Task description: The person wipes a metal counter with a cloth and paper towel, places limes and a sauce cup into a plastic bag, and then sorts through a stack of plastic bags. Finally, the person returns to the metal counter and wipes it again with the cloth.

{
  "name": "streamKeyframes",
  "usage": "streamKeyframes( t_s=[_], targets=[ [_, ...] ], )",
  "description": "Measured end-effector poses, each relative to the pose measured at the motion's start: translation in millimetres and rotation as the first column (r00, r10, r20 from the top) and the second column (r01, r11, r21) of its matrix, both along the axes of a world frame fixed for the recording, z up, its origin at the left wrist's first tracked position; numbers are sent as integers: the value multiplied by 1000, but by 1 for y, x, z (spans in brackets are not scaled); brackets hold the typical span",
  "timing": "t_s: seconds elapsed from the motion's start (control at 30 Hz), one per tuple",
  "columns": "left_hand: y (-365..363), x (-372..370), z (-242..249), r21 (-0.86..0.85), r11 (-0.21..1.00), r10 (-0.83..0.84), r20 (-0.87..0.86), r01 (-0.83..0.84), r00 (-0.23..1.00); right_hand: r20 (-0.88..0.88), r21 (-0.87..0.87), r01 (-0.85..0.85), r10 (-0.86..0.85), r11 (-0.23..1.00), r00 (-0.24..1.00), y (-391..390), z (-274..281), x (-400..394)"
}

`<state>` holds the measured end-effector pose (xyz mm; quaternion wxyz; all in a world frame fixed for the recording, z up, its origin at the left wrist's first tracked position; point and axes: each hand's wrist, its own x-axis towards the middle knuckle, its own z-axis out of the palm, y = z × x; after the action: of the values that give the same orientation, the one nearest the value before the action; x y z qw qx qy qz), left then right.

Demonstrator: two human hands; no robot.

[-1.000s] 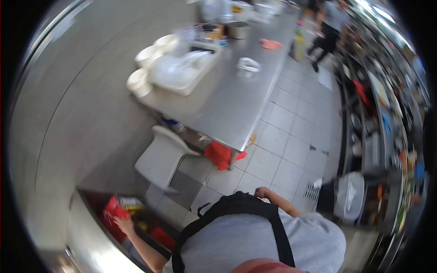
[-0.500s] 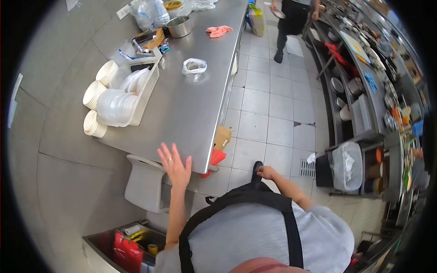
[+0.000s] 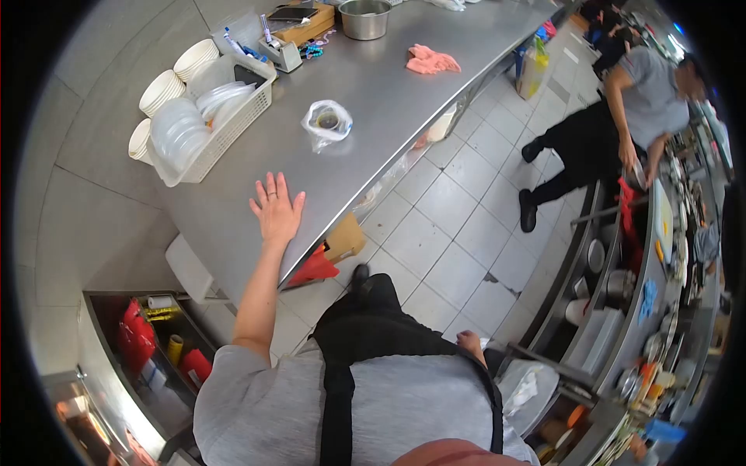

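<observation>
My left hand (image 3: 278,210) rests palm down on the steel table (image 3: 353,85), fingers spread, a ring on one of them. Beyond its fingertips lies a small plastic bag (image 3: 327,123) with a round thing inside. My right hand (image 3: 469,339) hangs low by my right side, mostly beyond my apron strap; its fingers look curled, but what they hold, if anything, is hidden. A white basket (image 3: 225,128) with clear lids stands at the table's left edge, beside stacked paper bowls (image 3: 162,95).
A pink cloth (image 3: 432,60) and a metal pot (image 3: 364,19) are farther along the table. A co-worker (image 3: 622,124) bends at the right-hand counter. A cardboard box (image 3: 344,238) sits under the table edge. A lined bin (image 3: 527,392) stands at lower right.
My left hand has come down onto the table. The view has turned and moved closer to it. The co-worker is now at the right-hand counter, seen nearly whole.
</observation>
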<state>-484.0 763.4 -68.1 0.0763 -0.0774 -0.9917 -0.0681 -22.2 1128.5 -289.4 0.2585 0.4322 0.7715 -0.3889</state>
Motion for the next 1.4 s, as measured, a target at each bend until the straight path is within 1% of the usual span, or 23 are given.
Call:
streamKeyframes(
  t_s=[0.03,0.13,0.17,0.2,0.23,0.27,0.37,0.5,0.57,0.63,0.7,0.77,0.83,0.87,0.9,0.97,1.0,1.07,1.13,1.2,1.23,1.33,1.4],
  targets=[
    [6,-9,-2,-29,999,17,-40,-18,999,-54,-43,76,-78,996,995,13,-6,-25],
    [6,-43,-13,332,941,-4,-187,67,982,-166,-110,108,-126,988,978,49,-13,-114],
    [18,-51,-11,629,777,77,-135,25,988,-212,-125,86,-111,988,971,56,0,-148],
    [29,-57,-4,852,523,136,-57,-22,989,-253,-153,59,-96,987,963,66,0,-177],
    [40,-65,3,976,206,164,35,-69,986,-292,-179,30,-83,983,953,77,1,-205],
    [50,-77,6,996,68,137,54,-64,989,-329,-202,2,-70,979,942,87,3,-227],
    [87,-117,16,961,48,-2,274,-274,962,-255,-225,-77,18,971,967,125,10,-280],
    [142,-163,13,958,-68,-16,278,-278,960,-84,-270,-50,28,962,996,195,22,-340],
    [171,-184,7,955,-119,-7,274,-273,962,-177,-219,19,-59,975,982,230,35,-370],
    [197,-205,6,968,-77,16,242,-240,970,-256,-183,93,-139,979,957,268,39,-409],
    [214,-230,-8,988,-34,68,154,-152,986,-460,-164,123,-186,979,868,299,72,-459],
    [224,-249,-10,993,-27,146,114,-111,983,-635,-42,114,-114,993,764,336,87,-519],
    [224,-262,-8,998,-41,246,61,-52,967,-654,200,56,91,978,751,355,144,-589],
    [224,-263,-11,999,-42,303,41,-29,952,-706,217,32,135,976,695,362,171,-624],
    [223,-263,-15,998,27,394,40,-55,918,-755,231,3,177,973,631,366,194,-659],
    [221,-270,-20,981,155,579,4,-115,815,-771,190,-70,193,979,607,368,233,-727],
    [215,-271,-22,924,329,645,-71,-192,761,-796,171,-113,204,979,569,366,249,-757],
    [197,-248,-29,688,582,744,-236,-433,625,-852,172,-247,269,954,448,359,267,-821],
    [188,-225,-29,431,667,736,-251,-608,629,-898,129,-414,283,901,336,346,278,-878],
    [197,-207,-17,199,667,740,-291,-718,607,-903,81,-559,299,825,310,317,308,-922],
    [196,-201,-21,168,650,752,-281,-741,596,-892,99,-613,343,784,295,297,323,-942],
    [205,-198,-18,60,577,796,-264,-814,545,-875,295,-721,481,627,61,235,349,-990],
    [211,-203,-17,31,547,815,-247,-837,524,-841,394,-793,529,464,-109,192,353,-1015]
  ],
)
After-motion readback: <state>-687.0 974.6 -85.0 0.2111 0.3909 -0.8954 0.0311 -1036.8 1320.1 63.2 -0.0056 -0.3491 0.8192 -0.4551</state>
